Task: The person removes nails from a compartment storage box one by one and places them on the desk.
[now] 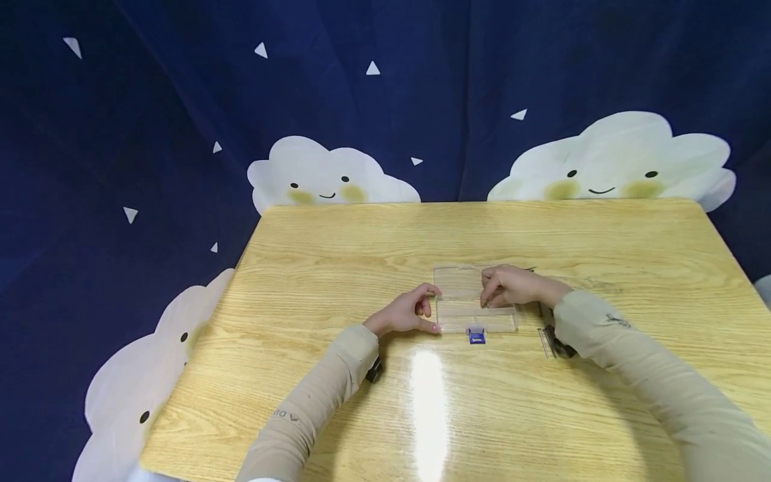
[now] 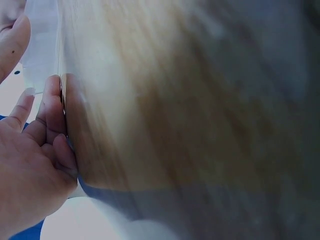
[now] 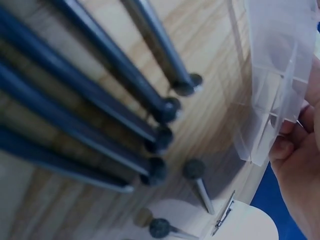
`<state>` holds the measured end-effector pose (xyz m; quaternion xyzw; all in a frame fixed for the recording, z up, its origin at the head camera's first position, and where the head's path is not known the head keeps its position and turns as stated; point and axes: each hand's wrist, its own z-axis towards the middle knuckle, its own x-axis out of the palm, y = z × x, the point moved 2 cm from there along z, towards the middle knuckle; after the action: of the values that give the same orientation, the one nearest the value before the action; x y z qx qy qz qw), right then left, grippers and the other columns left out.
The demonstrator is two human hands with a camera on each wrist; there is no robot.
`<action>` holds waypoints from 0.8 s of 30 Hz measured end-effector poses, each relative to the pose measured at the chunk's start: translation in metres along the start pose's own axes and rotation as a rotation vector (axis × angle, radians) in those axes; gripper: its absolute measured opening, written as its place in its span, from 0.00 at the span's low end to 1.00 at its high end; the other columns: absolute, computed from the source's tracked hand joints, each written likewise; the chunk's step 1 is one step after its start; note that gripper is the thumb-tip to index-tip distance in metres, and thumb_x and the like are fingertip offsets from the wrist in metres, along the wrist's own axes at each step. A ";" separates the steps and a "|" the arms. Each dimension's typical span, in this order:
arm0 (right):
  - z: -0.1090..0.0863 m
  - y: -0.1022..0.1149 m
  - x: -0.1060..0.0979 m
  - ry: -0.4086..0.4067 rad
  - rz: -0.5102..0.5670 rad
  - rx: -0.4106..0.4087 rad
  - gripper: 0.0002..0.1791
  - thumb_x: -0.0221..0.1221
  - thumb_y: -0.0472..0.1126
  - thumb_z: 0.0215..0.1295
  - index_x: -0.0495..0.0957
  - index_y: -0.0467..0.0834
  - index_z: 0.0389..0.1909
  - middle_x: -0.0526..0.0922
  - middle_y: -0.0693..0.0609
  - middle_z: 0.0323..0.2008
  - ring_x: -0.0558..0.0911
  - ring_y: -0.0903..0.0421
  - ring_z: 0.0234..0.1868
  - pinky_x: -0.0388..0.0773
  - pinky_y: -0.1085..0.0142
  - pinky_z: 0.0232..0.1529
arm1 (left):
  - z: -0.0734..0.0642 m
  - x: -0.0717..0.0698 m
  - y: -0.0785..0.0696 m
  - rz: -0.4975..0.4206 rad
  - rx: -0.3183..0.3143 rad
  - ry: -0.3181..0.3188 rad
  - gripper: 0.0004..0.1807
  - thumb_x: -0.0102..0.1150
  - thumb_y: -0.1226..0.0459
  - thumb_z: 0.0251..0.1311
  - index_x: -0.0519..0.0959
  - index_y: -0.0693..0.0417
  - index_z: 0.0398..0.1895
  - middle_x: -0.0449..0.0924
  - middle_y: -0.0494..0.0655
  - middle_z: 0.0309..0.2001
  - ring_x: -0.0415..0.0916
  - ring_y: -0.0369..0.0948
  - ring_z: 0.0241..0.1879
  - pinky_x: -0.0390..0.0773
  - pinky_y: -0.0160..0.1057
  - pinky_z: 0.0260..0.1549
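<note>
A clear plastic case [image 1: 476, 325] stands on the table with its lid [image 1: 454, 281] laid back; thin dividers show inside. My left hand [image 1: 409, 312] holds the case's left end, thumb at the front corner and index finger near the hinge. In the left wrist view, the other fingers curl on the wood beside the case [image 2: 42, 45]. My right hand [image 1: 512, 284] reaches over the case, fingers bent down inside its right half. In the right wrist view those fingers [image 3: 282, 147] are by the case wall; whether they pinch anything is hidden. Ball-headed grinding bits [image 3: 165, 107] lie nearby.
A blue label [image 1: 476, 336] sits at the case's front clasp. More bits [image 1: 546, 343] lie under the right forearm, and two small ones [image 3: 160, 227] lie apart. The wooden table [image 1: 289, 288] ends at a dark blue curtain [image 1: 181, 80] with cloud shapes.
</note>
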<state>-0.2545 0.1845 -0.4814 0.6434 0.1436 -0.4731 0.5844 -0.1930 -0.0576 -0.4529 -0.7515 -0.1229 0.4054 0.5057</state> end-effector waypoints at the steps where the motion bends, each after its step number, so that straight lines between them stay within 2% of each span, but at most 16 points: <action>1: 0.000 -0.001 0.000 -0.008 -0.004 -0.010 0.06 0.68 0.32 0.44 0.85 0.44 0.26 0.66 0.58 0.21 0.61 0.67 0.22 0.65 0.71 0.24 | 0.000 0.000 0.000 0.001 -0.001 -0.001 0.32 0.66 0.72 0.48 0.62 0.69 0.56 0.69 0.72 0.35 0.60 0.48 0.29 0.58 0.29 0.29; 5: 0.000 -0.002 0.002 -0.025 -0.003 -0.030 0.05 0.68 0.33 0.44 0.84 0.45 0.23 0.66 0.59 0.21 0.61 0.66 0.23 0.65 0.70 0.25 | -0.001 0.000 0.000 0.002 -0.005 -0.004 0.32 0.66 0.72 0.48 0.62 0.69 0.56 0.69 0.73 0.36 0.59 0.46 0.29 0.58 0.29 0.29; 12: -0.001 -0.005 0.004 -0.035 -0.014 -0.007 0.04 0.67 0.34 0.47 0.83 0.46 0.23 0.66 0.59 0.22 0.60 0.66 0.24 0.64 0.70 0.26 | 0.000 0.001 0.000 0.005 -0.005 -0.002 0.32 0.65 0.71 0.49 0.62 0.68 0.56 0.69 0.72 0.36 0.60 0.48 0.30 0.58 0.29 0.29; 16: -0.003 -0.004 0.006 -0.049 -0.039 -0.040 0.04 0.66 0.34 0.49 0.82 0.47 0.24 0.67 0.57 0.24 0.62 0.65 0.26 0.65 0.69 0.28 | -0.001 0.001 0.000 0.010 -0.006 -0.004 0.32 0.65 0.71 0.49 0.62 0.68 0.56 0.69 0.72 0.36 0.60 0.49 0.30 0.57 0.30 0.29; 20: -0.003 -0.002 0.007 -0.040 -0.048 -0.049 0.04 0.64 0.33 0.52 0.81 0.47 0.25 0.67 0.57 0.26 0.64 0.64 0.27 0.67 0.67 0.30 | -0.001 0.001 0.000 0.003 -0.005 -0.001 0.32 0.65 0.71 0.49 0.62 0.69 0.56 0.69 0.73 0.36 0.61 0.56 0.31 0.57 0.29 0.29; 23: -0.004 -0.001 0.007 -0.036 -0.062 -0.048 0.05 0.63 0.33 0.52 0.81 0.47 0.25 0.67 0.57 0.26 0.64 0.64 0.28 0.68 0.67 0.31 | 0.002 0.002 0.006 -0.001 -0.002 0.004 0.32 0.65 0.71 0.49 0.61 0.69 0.56 0.69 0.73 0.36 0.61 0.59 0.33 0.57 0.29 0.29; 24: -0.004 -0.001 0.008 -0.037 -0.069 -0.050 0.05 0.63 0.33 0.53 0.81 0.47 0.25 0.67 0.57 0.26 0.64 0.64 0.28 0.68 0.67 0.31 | 0.004 0.002 0.010 -0.001 -0.001 0.004 0.32 0.65 0.71 0.49 0.61 0.69 0.57 0.69 0.73 0.36 0.61 0.57 0.32 0.57 0.29 0.29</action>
<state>-0.2497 0.1853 -0.4884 0.6144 0.1665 -0.5012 0.5861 -0.1963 -0.0581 -0.4629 -0.7524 -0.1222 0.4038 0.5059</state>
